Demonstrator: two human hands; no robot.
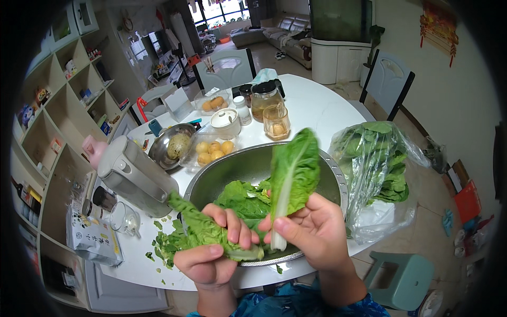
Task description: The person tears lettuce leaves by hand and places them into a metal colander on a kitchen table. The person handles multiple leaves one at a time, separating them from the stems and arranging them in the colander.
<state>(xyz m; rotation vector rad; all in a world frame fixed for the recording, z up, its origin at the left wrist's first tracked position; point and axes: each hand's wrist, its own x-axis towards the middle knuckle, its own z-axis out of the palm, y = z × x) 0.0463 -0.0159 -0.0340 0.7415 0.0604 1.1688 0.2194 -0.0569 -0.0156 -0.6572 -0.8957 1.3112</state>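
Note:
My left hand (218, 245) is closed around a small bunch of leafy greens (198, 228), its pale base pointing right. Between the thumb and fingers of my right hand (313, 233) a single long green leaf (297, 170) stands upright, held by its white stalk. Both hands are over the near side of a large perforated metal colander (241, 158). Loose green leaves (241, 200) lie inside it. Torn leaf scraps (170, 241) are heaped on the white table left of the colander, partly hidden by my left hand.
A clear plastic bag of leafy greens (368, 150) sits right of the colander. To the left stand an electric kettle (134, 174), a glass mug (124, 218) and a foil pouch (95, 237). Beyond are a metal bowl (158, 144), yellow fruits (214, 150), a glass (276, 123) and jars.

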